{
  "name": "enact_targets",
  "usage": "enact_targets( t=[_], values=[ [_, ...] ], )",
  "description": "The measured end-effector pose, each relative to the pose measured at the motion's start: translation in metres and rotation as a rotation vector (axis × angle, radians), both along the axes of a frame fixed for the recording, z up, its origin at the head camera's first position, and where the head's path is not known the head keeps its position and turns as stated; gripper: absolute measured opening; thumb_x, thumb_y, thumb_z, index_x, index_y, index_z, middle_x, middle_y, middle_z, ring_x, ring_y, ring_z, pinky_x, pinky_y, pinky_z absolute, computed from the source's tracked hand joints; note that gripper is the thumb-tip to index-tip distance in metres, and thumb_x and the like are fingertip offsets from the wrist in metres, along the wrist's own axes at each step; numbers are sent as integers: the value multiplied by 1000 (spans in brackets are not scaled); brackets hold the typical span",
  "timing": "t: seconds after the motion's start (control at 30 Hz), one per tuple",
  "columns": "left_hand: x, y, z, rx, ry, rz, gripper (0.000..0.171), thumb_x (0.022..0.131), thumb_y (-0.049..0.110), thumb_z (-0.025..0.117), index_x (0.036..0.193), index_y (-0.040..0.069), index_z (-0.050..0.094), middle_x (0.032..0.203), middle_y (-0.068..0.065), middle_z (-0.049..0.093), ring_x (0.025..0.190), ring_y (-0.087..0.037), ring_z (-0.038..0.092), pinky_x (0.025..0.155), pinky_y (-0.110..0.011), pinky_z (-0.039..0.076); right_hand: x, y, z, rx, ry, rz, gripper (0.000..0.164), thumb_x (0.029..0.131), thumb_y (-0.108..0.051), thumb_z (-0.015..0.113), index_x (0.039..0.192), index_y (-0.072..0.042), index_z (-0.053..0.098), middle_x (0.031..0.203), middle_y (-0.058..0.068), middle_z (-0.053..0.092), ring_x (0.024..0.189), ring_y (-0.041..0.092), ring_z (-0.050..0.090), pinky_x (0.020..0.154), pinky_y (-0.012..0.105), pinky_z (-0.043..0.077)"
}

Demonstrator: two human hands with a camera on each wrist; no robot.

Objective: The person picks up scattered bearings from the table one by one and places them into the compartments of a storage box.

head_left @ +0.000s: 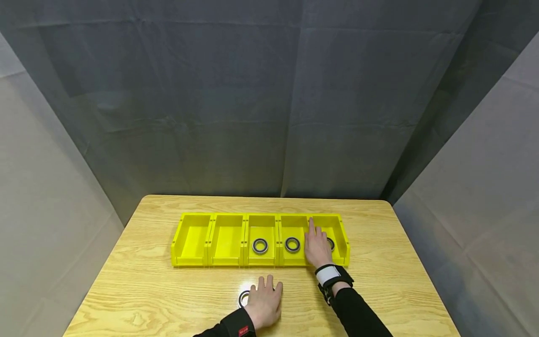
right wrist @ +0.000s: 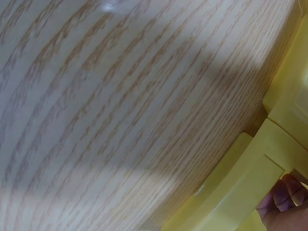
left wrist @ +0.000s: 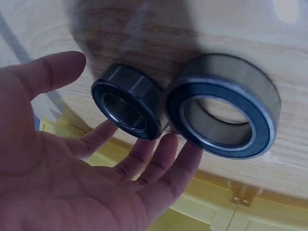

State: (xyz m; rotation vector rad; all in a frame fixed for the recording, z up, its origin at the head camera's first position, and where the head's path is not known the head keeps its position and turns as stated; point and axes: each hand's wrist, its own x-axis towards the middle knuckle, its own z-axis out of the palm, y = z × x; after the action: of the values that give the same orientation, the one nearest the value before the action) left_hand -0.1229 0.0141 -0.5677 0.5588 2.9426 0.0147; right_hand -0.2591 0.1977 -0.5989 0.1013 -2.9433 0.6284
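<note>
My left hand (head_left: pixel 264 304) reaches palm down over the table, its fingers loosely bent and the thumb apart. In the left wrist view its fingertips are right at two ball bearings, a smaller bearing (left wrist: pixel 108 91) and a larger bearing (left wrist: pixel 267 120), side by side. From the head, the larger one peeks out left of the hand; the smaller is hidden under it. My right hand (head_left: pixel 317 245) is over the rightmost compartment of a yellow bin row (head_left: pixel 189 262), index finger stretched along the divider. A bearing (head_left: pixel 331 244) there is partly covered by this hand.
One bearing (head_left: pixel 259 246) lies in the middle compartment and another bearing (head_left: pixel 292 245) in the one to its right. The two left compartments show bare yellow floors. The wooden table (head_left: pixel 139 285) ends at a grey curtain (head_left: pixel 210 117) behind the bins.
</note>
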Motion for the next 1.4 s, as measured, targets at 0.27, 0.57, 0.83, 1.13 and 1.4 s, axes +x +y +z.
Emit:
enact_targets(
  t=[0.27, 0.57, 0.83, 1.13, 1.4],
  values=[
    [-2, -2, 0, -4, 2, -1, 43, 71, 25, 82, 105, 14, 59, 108, -8, 53, 93, -25, 51, 61, -33, 46, 0, 0, 0, 0, -13, -4, 57, 105, -18, 50, 156, 0, 30, 121, 28, 59, 95, 41, 57, 76, 49, 53],
    [-2, -6, -3, 40, 39, -29, 41, 70, 19, 83, 101, 11, 58, 102, -8, 52, 86, -23, 52, 54, -27, 44, -1, -1, 1, -1, -32, -13, 58, 106, -19, 50, 156, 0, 30, 122, 28, 58, 96, 40, 58, 76, 49, 53],
    [-3, -9, -5, 51, 75, -65, 40, 67, 18, 83, 98, 10, 59, 98, -8, 53, 82, -23, 53, 49, -24, 44, 0, -1, 1, -7, -33, -18, 58, 106, -19, 50, 156, -1, 29, 123, 28, 58, 96, 40, 57, 77, 49, 53],
    [-5, -12, -7, 56, 123, -109, 37, 66, 20, 85, 90, 10, 58, 91, -8, 53, 77, -22, 53, 46, -23, 41, -1, -1, -1, -10, -13, -14, 58, 105, -18, 50, 156, 0, 30, 122, 28, 58, 94, 40, 56, 75, 49, 53],
    [-7, -14, -3, 107, 92, -117, 35, 68, 17, 84, 86, 12, 55, 90, -9, 53, 75, -22, 51, 44, -24, 38, -1, 0, -3, -14, 19, -6, 56, 105, -15, 50, 155, 1, 32, 118, 29, 59, 94, 43, 58, 77, 51, 52]
  ],
)
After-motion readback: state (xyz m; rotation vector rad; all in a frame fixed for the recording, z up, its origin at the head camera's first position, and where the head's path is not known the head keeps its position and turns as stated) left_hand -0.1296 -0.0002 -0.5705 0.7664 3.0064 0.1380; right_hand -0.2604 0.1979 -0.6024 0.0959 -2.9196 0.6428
